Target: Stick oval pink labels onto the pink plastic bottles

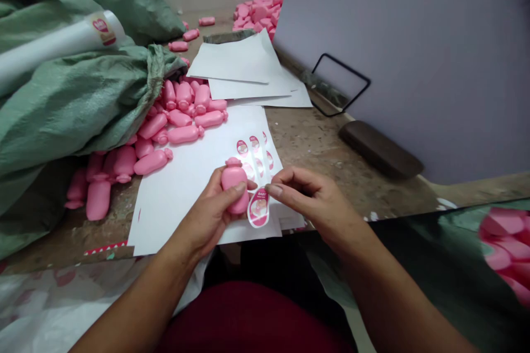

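Observation:
My left hand (215,207) grips a small pink plastic bottle (234,182), thumb across its front and its capped end pointing away from me. Between the thumb and forefinger of my right hand (308,193) is the upper edge of an oval pink-and-white sticker (259,208) marked "BABY". The sticker hangs just right of the bottle; whether the two touch, I cannot tell. Just beyond my hands lies a sheet of similar stickers (254,144) on white paper (178,198), partly hidden by the bottle and fingers.
Many pink bottles (184,133) spill from a green sack (103,99) at left. More bottles (260,11) are heaped at the back. White sheets (236,58) lie behind the stickers. To the right are a black wire frame (348,69), a brown case (379,149) and a grey panel (414,55).

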`<state>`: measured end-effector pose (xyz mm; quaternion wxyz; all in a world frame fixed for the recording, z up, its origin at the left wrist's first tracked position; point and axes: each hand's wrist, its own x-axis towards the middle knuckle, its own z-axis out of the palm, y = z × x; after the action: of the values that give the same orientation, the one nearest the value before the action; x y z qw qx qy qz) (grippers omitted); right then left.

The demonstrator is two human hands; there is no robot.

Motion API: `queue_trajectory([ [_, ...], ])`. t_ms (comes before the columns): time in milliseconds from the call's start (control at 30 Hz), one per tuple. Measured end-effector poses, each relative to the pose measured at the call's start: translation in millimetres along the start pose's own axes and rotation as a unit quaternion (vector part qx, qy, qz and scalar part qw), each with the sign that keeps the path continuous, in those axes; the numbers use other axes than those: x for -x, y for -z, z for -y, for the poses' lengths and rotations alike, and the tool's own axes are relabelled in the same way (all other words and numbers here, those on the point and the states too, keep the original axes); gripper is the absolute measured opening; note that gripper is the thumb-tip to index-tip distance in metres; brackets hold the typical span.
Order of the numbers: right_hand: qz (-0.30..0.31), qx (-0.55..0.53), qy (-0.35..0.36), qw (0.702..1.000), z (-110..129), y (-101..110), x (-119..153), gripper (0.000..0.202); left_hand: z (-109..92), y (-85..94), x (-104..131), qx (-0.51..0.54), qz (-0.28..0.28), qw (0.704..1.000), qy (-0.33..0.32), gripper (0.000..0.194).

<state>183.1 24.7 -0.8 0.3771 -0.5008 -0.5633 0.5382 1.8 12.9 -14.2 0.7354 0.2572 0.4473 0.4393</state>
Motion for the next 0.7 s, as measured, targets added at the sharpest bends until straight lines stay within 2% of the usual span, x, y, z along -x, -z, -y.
queue_trajectory([
  [100,0.035,0.001,0.013,0.999,5,-6,-1,0.022,0,-4.8,12,0.036,0.026,0.998,0.034,0.035],
  [233,0.062,0.007,0.013,0.998,3,-11,-2,0.022,0,-7.5,21,0.058,0.031,0.997,0.05,0.052],
  [400,0.066,0.011,0.003,0.998,2,-15,-1,0.026,2,-4.7,22,0.028,0.028,0.997,0.063,0.063],
  [700,0.074,0.004,-0.021,0.997,-4,-17,-4,0.031,4,-2.2,21,0.002,0.023,0.998,0.063,0.07],
])
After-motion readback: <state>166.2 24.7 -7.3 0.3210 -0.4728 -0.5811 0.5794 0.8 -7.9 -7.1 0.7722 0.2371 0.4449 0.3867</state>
